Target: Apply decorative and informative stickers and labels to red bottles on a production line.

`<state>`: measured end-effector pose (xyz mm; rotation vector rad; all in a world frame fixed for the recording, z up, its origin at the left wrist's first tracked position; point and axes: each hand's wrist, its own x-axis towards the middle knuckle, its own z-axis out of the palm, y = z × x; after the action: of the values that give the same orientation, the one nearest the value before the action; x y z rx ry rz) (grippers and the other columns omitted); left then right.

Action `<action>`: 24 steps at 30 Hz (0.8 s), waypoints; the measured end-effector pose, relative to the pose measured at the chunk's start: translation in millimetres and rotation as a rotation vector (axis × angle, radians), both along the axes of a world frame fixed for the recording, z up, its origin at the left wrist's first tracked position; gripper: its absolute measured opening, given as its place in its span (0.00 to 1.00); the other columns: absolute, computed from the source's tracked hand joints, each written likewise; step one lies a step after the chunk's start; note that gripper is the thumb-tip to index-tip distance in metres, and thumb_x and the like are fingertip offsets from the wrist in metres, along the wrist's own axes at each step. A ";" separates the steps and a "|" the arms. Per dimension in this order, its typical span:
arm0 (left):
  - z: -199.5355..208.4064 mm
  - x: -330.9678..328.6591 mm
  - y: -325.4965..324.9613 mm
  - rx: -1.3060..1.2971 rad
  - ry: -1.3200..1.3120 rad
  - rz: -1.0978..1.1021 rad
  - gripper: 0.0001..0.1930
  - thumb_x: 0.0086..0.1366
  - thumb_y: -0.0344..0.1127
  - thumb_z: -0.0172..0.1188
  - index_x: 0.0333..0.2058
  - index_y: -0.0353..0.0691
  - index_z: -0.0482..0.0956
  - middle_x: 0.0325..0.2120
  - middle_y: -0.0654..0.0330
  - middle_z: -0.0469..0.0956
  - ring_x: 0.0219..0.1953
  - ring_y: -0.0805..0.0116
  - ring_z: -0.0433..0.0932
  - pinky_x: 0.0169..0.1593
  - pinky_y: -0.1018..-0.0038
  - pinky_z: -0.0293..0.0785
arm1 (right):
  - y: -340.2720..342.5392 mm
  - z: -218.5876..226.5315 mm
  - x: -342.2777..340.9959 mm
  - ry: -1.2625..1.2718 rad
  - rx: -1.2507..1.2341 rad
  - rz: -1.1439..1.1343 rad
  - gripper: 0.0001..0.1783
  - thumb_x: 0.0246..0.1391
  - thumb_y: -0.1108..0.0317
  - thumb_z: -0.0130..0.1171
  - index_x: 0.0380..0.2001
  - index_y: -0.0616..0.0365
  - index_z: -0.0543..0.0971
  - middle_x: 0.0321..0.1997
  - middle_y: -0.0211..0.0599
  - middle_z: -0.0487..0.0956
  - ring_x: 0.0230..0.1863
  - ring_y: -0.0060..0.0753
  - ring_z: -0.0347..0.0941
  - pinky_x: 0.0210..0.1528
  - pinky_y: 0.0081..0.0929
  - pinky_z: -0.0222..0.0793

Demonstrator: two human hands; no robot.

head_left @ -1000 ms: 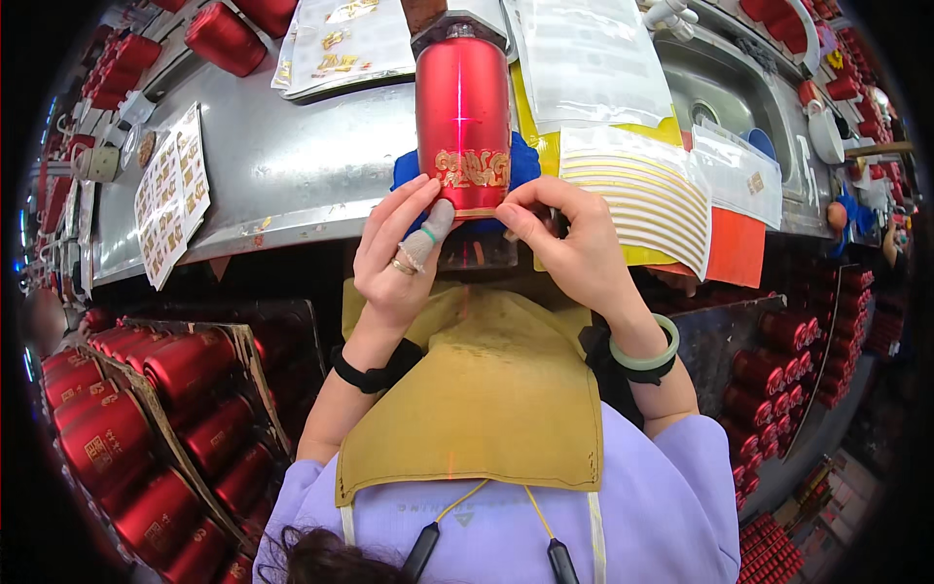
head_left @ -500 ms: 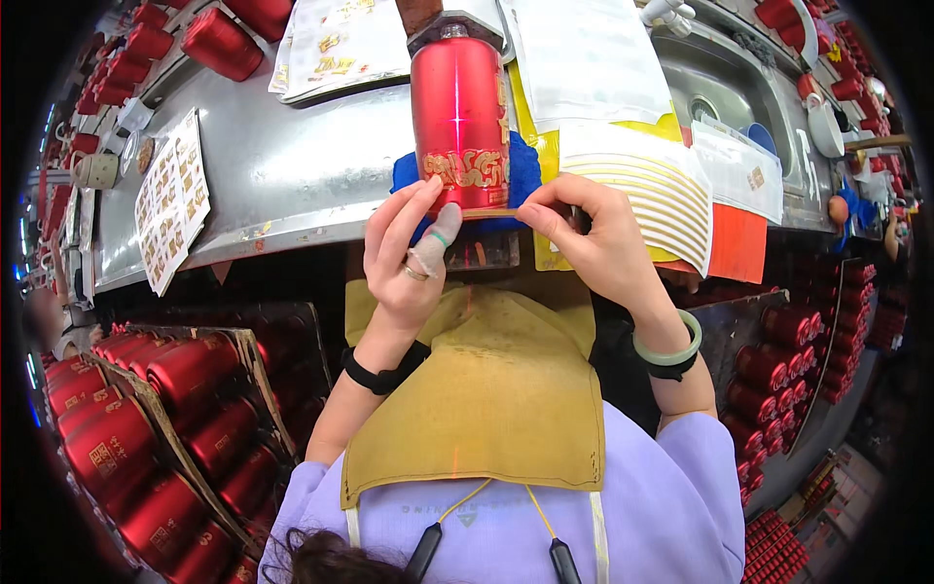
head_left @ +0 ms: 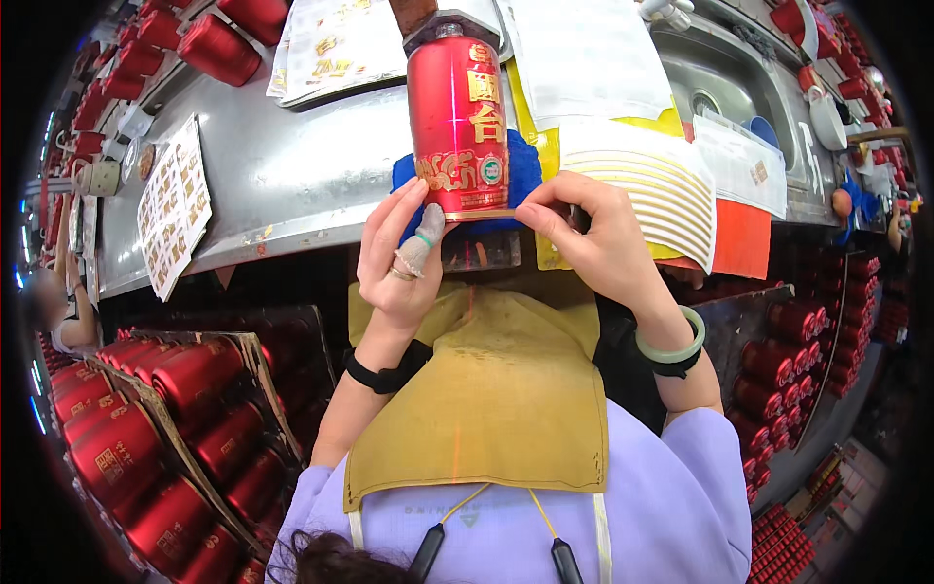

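A glossy red bottle (head_left: 435, 107) with gold lettering and a gold relief band lies on its side, its neck away from me. Beneath it is a blue cloth (head_left: 523, 167). Around the bottle's base edge runs a thin gold strip (head_left: 479, 215). My left hand (head_left: 394, 263) is closed at the base's left side, fingertips on the red surface; its thumb wears a pale finger cover with a green band. Thumb and forefinger of my right hand (head_left: 598, 234) pinch the strip's right end; the other fingers are curled.
A sheet of gold stickers (head_left: 175, 204) lies on the metal bench (head_left: 282, 146) at left. To the right are white sheets with curved strips (head_left: 637, 190) and a steel sink (head_left: 725, 73). Racks of red bottles (head_left: 199, 375) flank me. Another person (head_left: 73, 311) is at far left.
The red bottle has turned about its length, bringing large gold characters and a small green round mark into sight. Both hands stay nearly in place at its base.
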<state>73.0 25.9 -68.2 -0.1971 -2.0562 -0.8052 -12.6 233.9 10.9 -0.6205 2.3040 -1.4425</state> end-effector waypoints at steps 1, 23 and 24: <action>2.5 2.9 2.8 0.030 -0.041 0.035 0.18 0.57 0.13 0.71 0.47 0.29 0.85 0.50 0.49 0.83 0.50 0.54 0.83 0.52 0.66 0.83 | 1.2 -2.2 -0.4 0.033 -0.011 0.004 0.10 0.59 0.67 0.68 0.34 0.65 0.84 0.27 0.39 0.82 0.28 0.30 0.74 0.34 0.29 0.69; 16.5 1.3 18.9 -0.094 -0.040 0.115 0.14 0.58 0.21 0.73 0.43 0.43 0.89 0.52 0.54 0.80 0.52 0.51 0.81 0.53 0.62 0.80 | 10.1 -6.6 -2.9 0.049 0.023 -0.015 0.09 0.58 0.69 0.69 0.33 0.65 0.84 0.27 0.37 0.80 0.26 0.29 0.70 0.32 0.29 0.66; 18.4 -0.7 18.7 0.010 -0.090 0.043 0.14 0.58 0.21 0.73 0.42 0.42 0.89 0.51 0.53 0.80 0.51 0.51 0.81 0.53 0.62 0.80 | 9.9 -6.6 -3.0 0.052 0.015 -0.015 0.09 0.59 0.69 0.69 0.33 0.65 0.84 0.27 0.37 0.80 0.26 0.29 0.70 0.32 0.29 0.66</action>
<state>72.3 44.5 -49.8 -0.1121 -2.1332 -0.8101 -15.5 243.8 4.3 -0.6447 2.3625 -1.4305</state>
